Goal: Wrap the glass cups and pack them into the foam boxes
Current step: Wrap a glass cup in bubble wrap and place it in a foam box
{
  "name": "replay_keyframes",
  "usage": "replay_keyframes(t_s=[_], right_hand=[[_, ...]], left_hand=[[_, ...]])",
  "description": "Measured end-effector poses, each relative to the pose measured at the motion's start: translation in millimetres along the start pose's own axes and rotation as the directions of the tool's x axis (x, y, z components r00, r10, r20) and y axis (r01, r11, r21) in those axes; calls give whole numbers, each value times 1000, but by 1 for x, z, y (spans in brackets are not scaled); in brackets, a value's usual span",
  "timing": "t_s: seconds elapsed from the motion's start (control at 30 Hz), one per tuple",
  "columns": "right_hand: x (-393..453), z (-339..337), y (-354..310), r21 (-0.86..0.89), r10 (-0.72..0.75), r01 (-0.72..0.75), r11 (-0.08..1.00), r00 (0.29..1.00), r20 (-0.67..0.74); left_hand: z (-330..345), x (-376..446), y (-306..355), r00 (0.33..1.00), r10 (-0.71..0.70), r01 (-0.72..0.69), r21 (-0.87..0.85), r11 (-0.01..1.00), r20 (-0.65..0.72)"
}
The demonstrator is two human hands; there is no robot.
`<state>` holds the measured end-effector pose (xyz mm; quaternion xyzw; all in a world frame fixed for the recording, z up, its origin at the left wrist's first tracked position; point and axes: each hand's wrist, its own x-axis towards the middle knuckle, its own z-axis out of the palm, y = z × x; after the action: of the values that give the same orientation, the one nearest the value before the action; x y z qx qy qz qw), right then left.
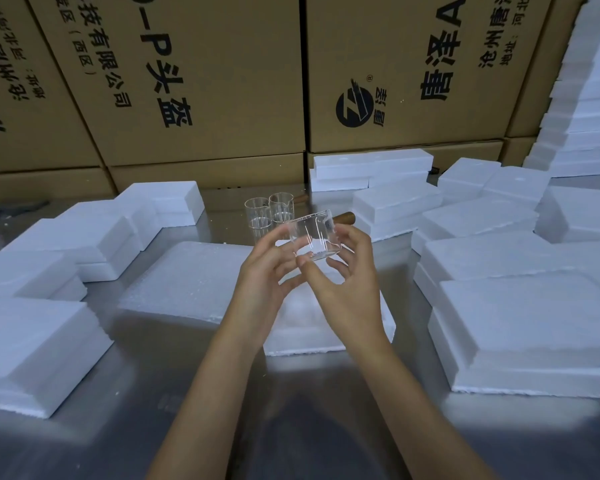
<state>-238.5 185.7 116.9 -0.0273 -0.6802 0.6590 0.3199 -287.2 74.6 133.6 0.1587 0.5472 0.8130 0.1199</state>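
Pinching a bare glass cup point(311, 237) between curled fingertips, left hand point(264, 275) and right hand point(347, 282) risked it slipping; the metal table point(194, 393) below would likely shatter it.

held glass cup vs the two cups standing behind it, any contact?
Cannot tell. In the head view the held glass cup, gripped by both hands, overlaps the two standing cups in the image; no gap or contact shows plainly.

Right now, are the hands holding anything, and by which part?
Yes. Both hands hold one glass cup, tilted on its side above the foam. The left hand grips the rim end, and the right hand pinches the base end.
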Motion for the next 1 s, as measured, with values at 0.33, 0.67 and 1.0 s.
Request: replay_keyframes(t_s=[0.33, 0.67, 1.0], right_hand=[[12, -10, -6, 532, 240, -324, 783, 945, 222], [0, -2, -9, -56, -43, 43, 997, 999, 9], [5, -6, -7, 279, 155, -150, 949, 988, 3]], left_hand=[[9, -5, -15, 917, 395, -296, 576, 762, -51], [10, -7, -16, 837, 542, -311, 745, 590, -79], [9, -7, -16, 826, 560, -340, 733, 589, -67]])
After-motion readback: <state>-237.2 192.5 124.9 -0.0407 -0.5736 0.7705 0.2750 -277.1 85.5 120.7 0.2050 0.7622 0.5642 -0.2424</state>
